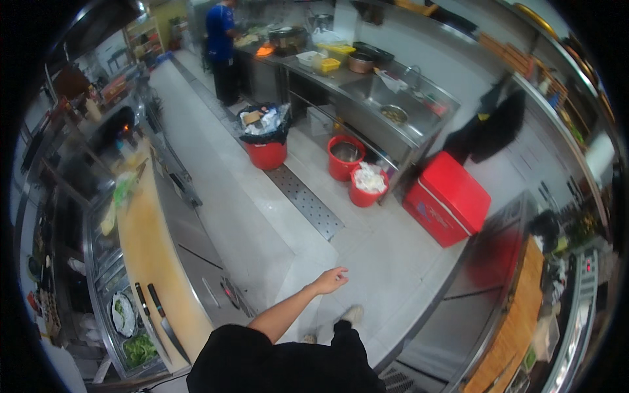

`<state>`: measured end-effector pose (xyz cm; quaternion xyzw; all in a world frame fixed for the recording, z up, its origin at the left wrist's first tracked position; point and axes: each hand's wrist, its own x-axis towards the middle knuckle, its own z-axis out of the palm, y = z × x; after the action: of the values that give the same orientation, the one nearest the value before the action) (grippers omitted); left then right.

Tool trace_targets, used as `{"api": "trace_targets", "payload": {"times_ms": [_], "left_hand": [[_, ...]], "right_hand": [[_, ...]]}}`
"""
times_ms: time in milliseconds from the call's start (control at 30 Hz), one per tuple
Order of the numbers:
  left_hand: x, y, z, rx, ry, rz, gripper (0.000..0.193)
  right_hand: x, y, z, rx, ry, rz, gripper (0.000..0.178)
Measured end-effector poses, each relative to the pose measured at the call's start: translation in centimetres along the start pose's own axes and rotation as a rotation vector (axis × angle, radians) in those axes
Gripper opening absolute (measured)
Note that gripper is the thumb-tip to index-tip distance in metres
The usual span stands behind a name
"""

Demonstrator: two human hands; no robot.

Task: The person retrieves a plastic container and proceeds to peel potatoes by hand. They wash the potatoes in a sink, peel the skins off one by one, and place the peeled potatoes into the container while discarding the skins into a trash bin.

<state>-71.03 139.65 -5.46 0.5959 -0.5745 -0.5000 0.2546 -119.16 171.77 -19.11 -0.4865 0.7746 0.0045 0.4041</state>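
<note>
My left hand (331, 280) reaches out over the pale tiled floor, in front of my body and above my shoes (354, 316). Nothing shows in it; its fingers are loosely bent and slightly apart, so it is open. The bare forearm comes out of a short black sleeve (232, 354). No object touches this hand. My right hand is out of view. To my left, two kitchen knives with dark handles, one of them a broad-bladed knife (171, 337), lie side by side on a long yellowish cutting board (147, 245).
A red bin (267, 154) with a black liner stands ahead, beside the drain grate (304, 203). Two red buckets sit near the steel sink (419, 121). A red cooler box (447, 198) is at right, beyond a wooden board (511, 321). A person in blue (220, 39) works far off.
</note>
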Motion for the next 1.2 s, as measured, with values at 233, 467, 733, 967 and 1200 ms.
{"api": "trace_targets", "payload": {"times_ms": [233,467,733,967,1200], "left_hand": [[-4.4,-24.6,-9.9,0.249,0.298,-0.440,0.052],[-8.0,-31.2,-15.7,-0.381,0.351,-1.143,0.050],[-11.0,-33.9,-23.3,-1.412,0.748,-0.792,0.031],[6.2,-41.9,-57.9,0.025,0.532,-0.680,0.051],[15.7,-40.1,-98.0,-0.746,0.906,-0.299,0.039]], "right_hand": [[22.1,-23.9,-3.9,-0.251,-0.296,-0.009,0.024],[60.4,-57.8,-24.4,-0.915,0.445,-0.810,0.021],[48.8,-122.6,-10.2,0.059,0.198,-1.089,0.027],[51.5,-124.2,11.6,-0.542,-0.645,-0.872,0.032],[52.7,-131.1,26.4,-0.860,-0.481,-0.485,0.030]]}}
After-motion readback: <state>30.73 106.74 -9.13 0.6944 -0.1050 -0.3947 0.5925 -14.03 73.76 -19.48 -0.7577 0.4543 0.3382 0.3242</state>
